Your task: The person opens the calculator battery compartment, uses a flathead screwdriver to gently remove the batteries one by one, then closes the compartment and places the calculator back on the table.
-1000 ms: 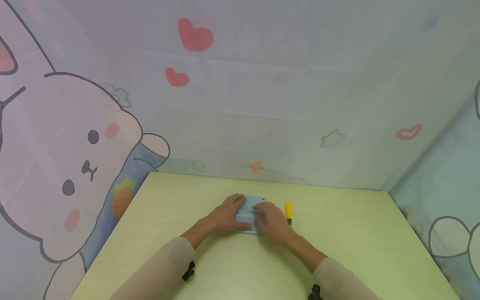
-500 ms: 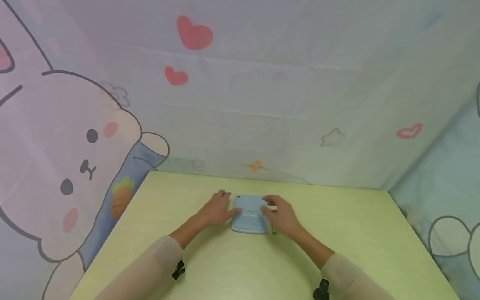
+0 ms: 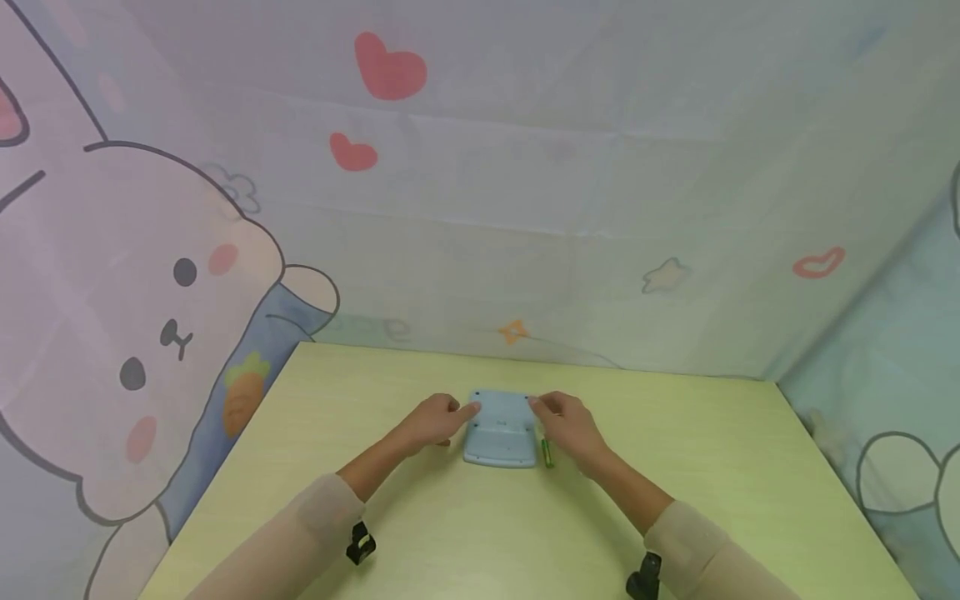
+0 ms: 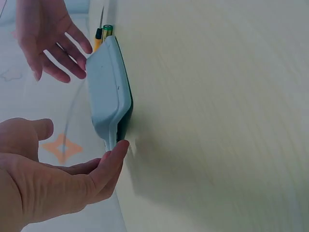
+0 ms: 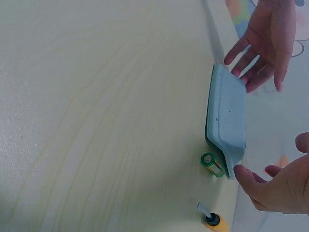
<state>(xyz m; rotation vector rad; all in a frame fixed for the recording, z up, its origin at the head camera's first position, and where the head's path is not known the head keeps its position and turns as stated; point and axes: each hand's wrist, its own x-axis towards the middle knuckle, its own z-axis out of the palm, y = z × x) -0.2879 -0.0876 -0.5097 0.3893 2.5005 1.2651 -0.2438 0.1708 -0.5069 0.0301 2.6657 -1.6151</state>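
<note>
A light blue calculator [image 3: 500, 429] lies face down, its back with small screw holes turned up. My left hand [image 3: 437, 419] is at its left edge; in the left wrist view fingertips touch one end of the calculator [image 4: 104, 87], the thumb raised clear of it. On the opposite side my right hand [image 3: 570, 421] reaches the far right corner. The right wrist view shows a fingertip of that right hand [image 5: 277, 188] right at the edge, its thumb apart. Beside the calculator lies a green battery [image 3: 547, 452]. A yellow-handled screwdriver [image 5: 217, 222] is hidden from the head view.
The pale yellow-green table [image 3: 315, 417] runs back to a cloth backdrop [image 3: 525, 208] printed with hearts and a rabbit. Both battery and screwdriver lie close by my right hand. A dark wrist device [image 3: 361, 543] hangs below the left sleeve.
Both hands have moved off the calculator's back, outward to its sides, then toward its far corners. The battery now shows on the right, while the screwdriver has become covered by the right hand.
</note>
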